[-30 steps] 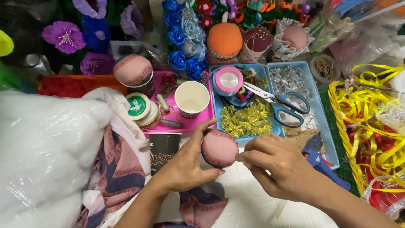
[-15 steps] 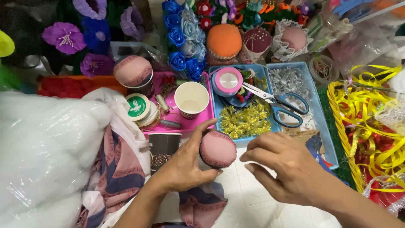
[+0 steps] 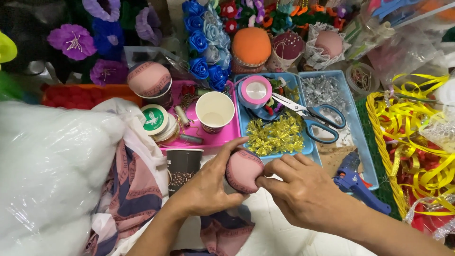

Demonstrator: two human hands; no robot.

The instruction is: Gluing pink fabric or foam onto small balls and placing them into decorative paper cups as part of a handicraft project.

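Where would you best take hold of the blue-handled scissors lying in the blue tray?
Probably by the handle loops of the scissors, coming from above on the right: they lie flat in the blue tray, loops exposed, while the blades point left toward the pink tape roll.

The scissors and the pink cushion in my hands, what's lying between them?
In the head view, a heap of gold tinsel flowers in the blue tray lies between the scissors and the pink cushion.
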